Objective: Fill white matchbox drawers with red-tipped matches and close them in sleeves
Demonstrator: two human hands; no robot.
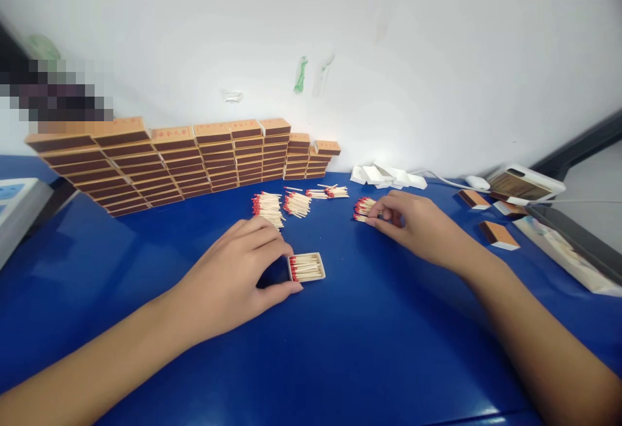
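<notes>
My left hand (240, 273) holds a small white matchbox tray (322, 266) at its left end, thumb in front and fingers behind. Red-tipped matches (306, 269) lie side by side in the tray, heads toward my left hand. Farther back on the right, my right hand (418, 225) is closed in a pinch at the stick ends of a small pile of matches (363, 207); its fingertips partly hide them. Behind my left hand lie more loose piles, a large one (267, 208), a smaller one (297, 204) and a scattered one (334, 192).
Closed matchboxes (218, 157) stand stacked in a long row along the white wall. White empty trays (386, 175) lie right of them. Several loose matchboxes (499, 235), a white cable, a phone (527, 181) and a tissue-like packet (566, 254) occupy the right side of the blue table (311, 361).
</notes>
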